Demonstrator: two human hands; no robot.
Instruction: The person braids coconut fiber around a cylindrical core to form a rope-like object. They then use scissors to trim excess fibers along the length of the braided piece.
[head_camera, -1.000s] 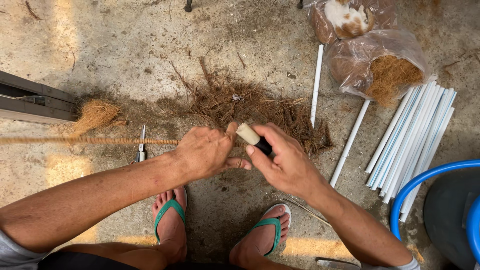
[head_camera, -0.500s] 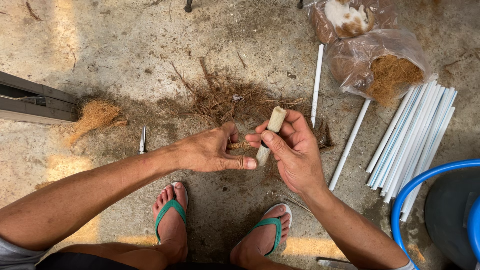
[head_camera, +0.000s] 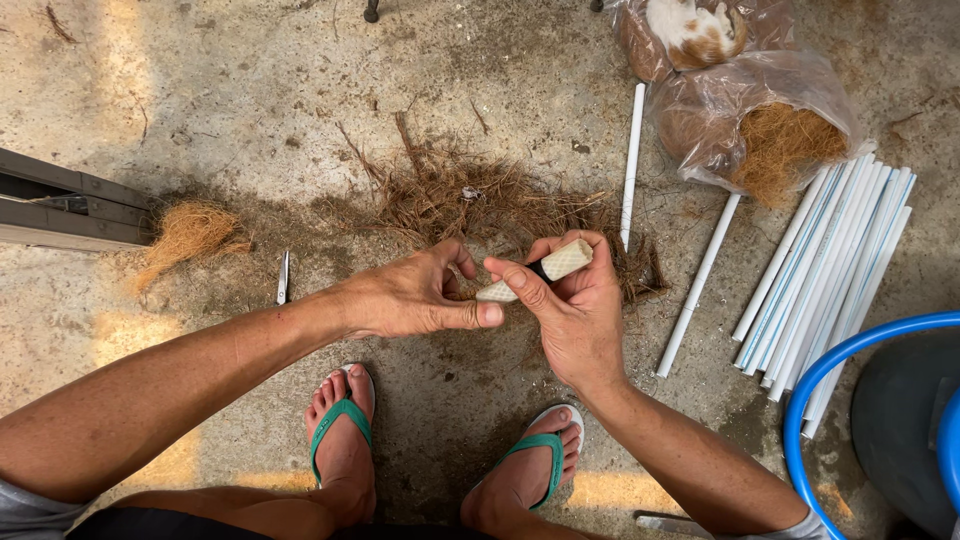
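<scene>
Head view. The right hand (head_camera: 578, 318) is gripping a short pale roll (head_camera: 540, 270) with a woven, mesh-like surface, thumb over the top and fingers wrapped behind; a dark core is showing near its middle. The left hand (head_camera: 415, 298) is pinching the roll's lower end between thumb and forefinger. The roll is being held at a slant in mid-air above a loose pile of brown fibre (head_camera: 470, 200) on the concrete floor (head_camera: 200, 90).

Change noted: half a second ago the roll was standing more upright in the right hand alone, and the left hand was low beside it; a second ago a taut fibre cord was running out to the left, and it is no longer showing.

Surroundings: white tubes (head_camera: 820, 270) are lying to the right, beside clear bags of fibre (head_camera: 770, 130). A small blade (head_camera: 284, 277) is lying on the left.
</scene>
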